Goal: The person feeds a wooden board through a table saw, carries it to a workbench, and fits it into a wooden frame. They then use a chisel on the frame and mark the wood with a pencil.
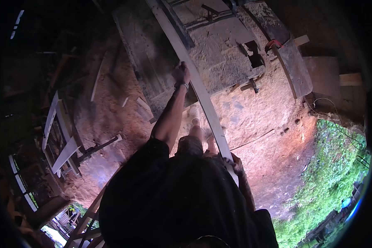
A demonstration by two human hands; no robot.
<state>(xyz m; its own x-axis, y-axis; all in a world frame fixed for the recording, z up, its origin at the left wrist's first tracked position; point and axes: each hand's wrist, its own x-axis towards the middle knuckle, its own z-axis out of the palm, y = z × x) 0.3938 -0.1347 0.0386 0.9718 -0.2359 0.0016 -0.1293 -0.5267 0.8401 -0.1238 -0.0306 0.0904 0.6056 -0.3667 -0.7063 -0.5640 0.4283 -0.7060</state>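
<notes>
A long pale wooden board runs from the top of the head view, across a dusty workbench, down to the right side of my body. My left hand is closed on the board's left edge, over the bench's near part. Further back along the board, close to my body, my right hand grips its right edge, with the fingers partly in shadow. A dark metal guide lies along the board's right side near the top.
Wood offcuts lean at the left. A thick plank lies at the right, with a red object by its end. Sawdust covers the ground. Green plants grow at the lower right.
</notes>
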